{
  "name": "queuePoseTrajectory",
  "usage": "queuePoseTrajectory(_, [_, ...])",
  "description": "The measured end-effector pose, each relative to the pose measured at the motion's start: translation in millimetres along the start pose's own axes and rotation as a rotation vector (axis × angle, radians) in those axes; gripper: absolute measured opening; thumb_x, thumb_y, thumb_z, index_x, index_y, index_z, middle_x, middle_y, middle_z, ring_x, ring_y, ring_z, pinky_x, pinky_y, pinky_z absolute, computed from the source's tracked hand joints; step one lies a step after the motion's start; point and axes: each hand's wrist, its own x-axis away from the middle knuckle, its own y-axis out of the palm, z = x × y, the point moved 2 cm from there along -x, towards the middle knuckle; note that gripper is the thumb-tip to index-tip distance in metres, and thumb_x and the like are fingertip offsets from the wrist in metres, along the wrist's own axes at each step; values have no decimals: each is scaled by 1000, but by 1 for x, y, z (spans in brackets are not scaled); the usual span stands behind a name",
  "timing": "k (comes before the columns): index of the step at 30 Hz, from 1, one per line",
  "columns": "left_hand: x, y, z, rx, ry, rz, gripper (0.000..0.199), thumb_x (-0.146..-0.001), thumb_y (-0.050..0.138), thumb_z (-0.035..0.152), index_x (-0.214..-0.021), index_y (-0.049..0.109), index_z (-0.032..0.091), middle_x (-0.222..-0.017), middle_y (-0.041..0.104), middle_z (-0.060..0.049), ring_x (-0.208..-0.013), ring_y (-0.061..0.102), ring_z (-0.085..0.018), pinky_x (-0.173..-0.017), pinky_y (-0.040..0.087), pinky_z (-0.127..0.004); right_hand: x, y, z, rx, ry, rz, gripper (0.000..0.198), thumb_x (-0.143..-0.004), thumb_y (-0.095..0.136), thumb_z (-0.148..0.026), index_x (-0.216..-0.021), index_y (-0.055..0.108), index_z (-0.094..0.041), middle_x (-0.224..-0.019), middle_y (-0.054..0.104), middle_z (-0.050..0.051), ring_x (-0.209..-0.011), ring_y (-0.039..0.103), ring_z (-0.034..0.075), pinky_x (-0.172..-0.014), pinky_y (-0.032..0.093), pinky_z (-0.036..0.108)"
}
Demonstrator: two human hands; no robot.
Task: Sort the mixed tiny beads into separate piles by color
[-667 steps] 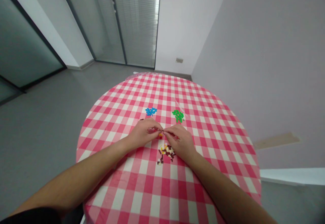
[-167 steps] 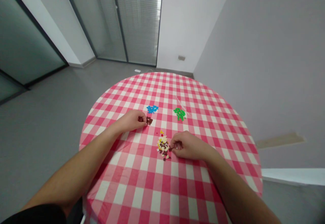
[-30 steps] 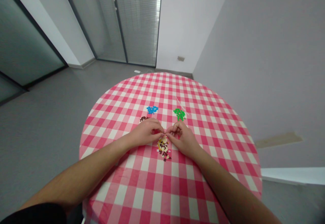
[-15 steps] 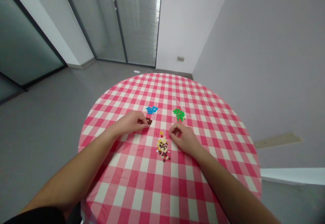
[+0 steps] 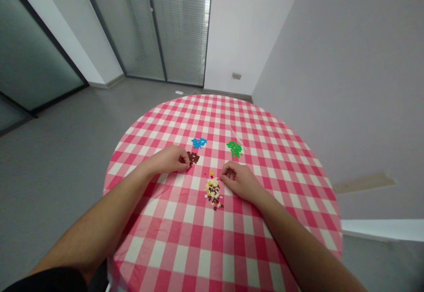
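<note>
My left hand [image 5: 172, 158] rests at the left edge of a pile of small dark brown pieces [image 5: 194, 157], thumb and forefinger curled together. Whether a piece sits between those fingertips I cannot make out. My right hand [image 5: 239, 178] lies on the cloth with its fingers curled into a pinch, and what it holds, if anything, is hidden. Just left of it is a mixed pile of tiny cream, brown and yellow pieces [image 5: 213, 190]. A few yellow and red bits [image 5: 211, 174] lie at that pile's far end.
Beyond my hands are a heap of blue pieces [image 5: 199, 142] and a heap of green pieces [image 5: 235, 149]. Everything lies on a round table with a red-and-white checked cloth [image 5: 205, 252]. A wall stands close on the right; glass partitions [image 5: 179, 27] are behind.
My left hand has drawn slightly left, so more of the brown pile shows. My right hand has barely moved. The view has shifted a little.
</note>
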Motion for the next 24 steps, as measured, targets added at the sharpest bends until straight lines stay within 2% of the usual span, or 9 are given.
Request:
queuePoseTrajectory(8, [0, 1, 2, -38, -60, -29, 14, -69, 57, 24, -63, 67, 17, -62, 62, -2, -56, 48, -12, -54, 31, -28, 0, -3, -5, 86, -62, -113, 16, -82, 59, -10, -87, 71, -20, -83, 73, 4, -71, 65, 16, -65, 48, 28])
queuePoseTrajectory(15, [-3, 2, -3, -12, -106, 3, 15, -68, 58, 26, -70, 71, 18, -70, 68, -4, -62, 54, -15, -55, 35, -28, 4, -4, -2, 62, -106, -208, 12, -85, 63, -17, -89, 74, -21, -86, 75, 5, -75, 67, 17, -67, 50, 30])
queuePoseTrajectory(24, [-4, 1, -2, -23, -96, 34, 13, -69, 60, 26, -71, 71, 18, -73, 70, -5, -64, 58, -17, -58, 39, -29, 7, 3, -18, 113, -225, -289, 20, -88, 60, -15, -94, 77, -23, -89, 75, 4, -80, 66, 17, -71, 48, 29])
